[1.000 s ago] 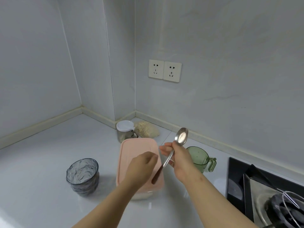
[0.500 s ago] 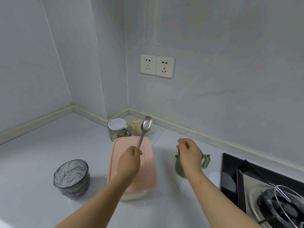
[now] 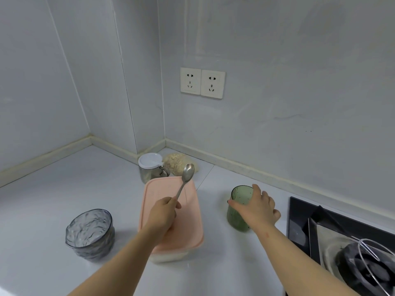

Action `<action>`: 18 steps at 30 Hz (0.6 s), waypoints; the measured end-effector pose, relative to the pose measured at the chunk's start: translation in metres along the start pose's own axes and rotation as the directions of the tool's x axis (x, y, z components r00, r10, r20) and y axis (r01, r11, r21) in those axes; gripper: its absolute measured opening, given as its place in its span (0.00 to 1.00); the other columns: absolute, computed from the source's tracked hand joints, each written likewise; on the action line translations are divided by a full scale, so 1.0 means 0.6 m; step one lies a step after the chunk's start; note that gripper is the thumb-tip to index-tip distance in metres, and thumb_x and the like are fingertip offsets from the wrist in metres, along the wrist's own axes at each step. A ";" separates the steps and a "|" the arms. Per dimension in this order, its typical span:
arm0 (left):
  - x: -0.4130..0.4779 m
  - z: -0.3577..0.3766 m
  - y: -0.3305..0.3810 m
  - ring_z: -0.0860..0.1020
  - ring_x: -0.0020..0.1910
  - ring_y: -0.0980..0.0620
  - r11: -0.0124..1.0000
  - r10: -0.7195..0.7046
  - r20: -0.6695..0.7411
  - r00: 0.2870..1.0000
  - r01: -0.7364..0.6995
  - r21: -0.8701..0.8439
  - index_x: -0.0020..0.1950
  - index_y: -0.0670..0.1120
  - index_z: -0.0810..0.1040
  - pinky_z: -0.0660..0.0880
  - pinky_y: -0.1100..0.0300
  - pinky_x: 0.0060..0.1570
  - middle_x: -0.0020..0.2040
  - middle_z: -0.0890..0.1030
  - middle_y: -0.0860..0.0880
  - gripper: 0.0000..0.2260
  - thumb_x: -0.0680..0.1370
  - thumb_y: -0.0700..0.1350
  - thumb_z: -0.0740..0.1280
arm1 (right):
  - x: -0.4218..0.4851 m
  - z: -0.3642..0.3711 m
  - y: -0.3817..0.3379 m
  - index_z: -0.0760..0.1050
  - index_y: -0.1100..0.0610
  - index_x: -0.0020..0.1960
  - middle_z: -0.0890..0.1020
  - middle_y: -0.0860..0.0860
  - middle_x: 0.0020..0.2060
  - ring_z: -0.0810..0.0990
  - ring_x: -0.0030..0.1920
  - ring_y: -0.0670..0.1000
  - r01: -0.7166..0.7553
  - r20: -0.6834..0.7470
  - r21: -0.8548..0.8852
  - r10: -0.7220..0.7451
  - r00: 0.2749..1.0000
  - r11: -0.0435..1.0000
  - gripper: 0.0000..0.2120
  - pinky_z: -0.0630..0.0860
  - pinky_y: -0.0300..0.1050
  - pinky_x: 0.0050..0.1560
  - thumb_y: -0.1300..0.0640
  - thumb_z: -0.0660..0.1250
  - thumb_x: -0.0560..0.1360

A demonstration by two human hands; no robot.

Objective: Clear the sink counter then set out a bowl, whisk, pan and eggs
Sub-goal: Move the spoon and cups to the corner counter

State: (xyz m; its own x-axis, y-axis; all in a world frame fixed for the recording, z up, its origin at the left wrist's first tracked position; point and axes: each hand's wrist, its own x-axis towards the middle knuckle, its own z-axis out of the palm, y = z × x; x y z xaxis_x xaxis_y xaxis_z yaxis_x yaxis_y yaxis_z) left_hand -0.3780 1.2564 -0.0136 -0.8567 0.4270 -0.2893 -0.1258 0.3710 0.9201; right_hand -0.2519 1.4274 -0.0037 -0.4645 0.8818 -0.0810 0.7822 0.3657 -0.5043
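Left hand [image 3: 162, 212] pinches spoon [image 3: 188, 174] handle between thumb and curled fingers, with the spoon's bowl end up, over pink-lidded box [image 3: 171, 229]. Right hand [image 3: 258, 207] holds green cup [image 3: 236, 218] at the rim, fingers spread, thumb on its left wall. Glass bowl [image 3: 89, 233] stands on counter [image 3: 53, 189], left of box. Whisk [image 3: 372, 253] wires at lower right, by stove [image 3: 299, 218].

The whisk [image 3: 372, 256] and the cooktop [image 3: 299, 223] run off the right and bottom edges, so only a few wire loops show. The left hand [image 3: 162, 214] hides the lower handle of the spoon [image 3: 188, 173]. The right hand [image 3: 259, 208] covers the far side of the green cup [image 3: 236, 218].
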 end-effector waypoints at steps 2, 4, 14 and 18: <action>-0.001 0.003 -0.002 0.61 0.23 0.51 1.000 0.001 -0.001 1.000 -0.001 -0.013 0.38 0.44 0.72 0.57 0.65 0.23 0.25 0.65 0.49 0.14 0.81 0.43 0.55 | -0.003 0.000 -0.002 0.52 0.51 0.75 0.63 0.51 0.72 0.58 0.72 0.54 0.002 0.004 -0.001 -0.002 1.000 1.000 0.43 0.58 0.54 0.67 0.34 0.65 0.68; -0.002 0.007 -0.005 0.62 0.23 0.50 1.000 0.009 -0.021 1.000 -0.010 -0.024 0.37 0.44 0.72 0.58 0.64 0.24 0.27 0.66 0.48 0.14 0.81 0.43 0.54 | -0.007 -0.001 -0.007 0.51 0.52 0.75 0.65 0.51 0.71 0.60 0.71 0.55 0.000 0.004 0.011 0.000 1.000 1.000 0.43 0.59 0.53 0.66 0.34 0.65 0.69; -0.003 0.005 -0.010 0.63 0.22 0.52 0.998 0.038 -0.036 0.999 -0.040 -0.052 0.38 0.44 0.73 0.59 0.66 0.19 0.26 0.66 0.47 0.14 0.82 0.43 0.54 | -0.022 0.007 -0.049 0.51 0.57 0.75 0.68 0.52 0.70 0.58 0.75 0.51 0.078 0.243 0.051 -0.089 0.966 0.996 0.31 0.48 0.55 0.72 0.40 0.50 0.79; -0.005 0.002 -0.009 0.63 0.20 0.54 0.997 0.044 -0.021 0.999 -0.045 -0.059 0.39 0.43 0.74 0.59 0.68 0.16 0.25 0.66 0.48 0.14 0.82 0.43 0.54 | -0.020 0.010 -0.040 0.55 0.55 0.74 0.71 0.53 0.64 0.71 0.62 0.55 0.039 0.297 0.323 -0.141 0.944 0.946 0.25 0.67 0.49 0.64 0.51 0.55 0.80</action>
State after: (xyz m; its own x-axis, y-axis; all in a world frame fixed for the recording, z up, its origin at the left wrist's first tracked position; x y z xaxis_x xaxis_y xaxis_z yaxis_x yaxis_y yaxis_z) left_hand -0.3740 1.2540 -0.0179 -0.8716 0.4258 -0.2429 -0.1163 0.3017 0.9463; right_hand -0.2678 1.4063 0.0044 -0.6720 0.6931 -0.2609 0.5874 0.2843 -0.7577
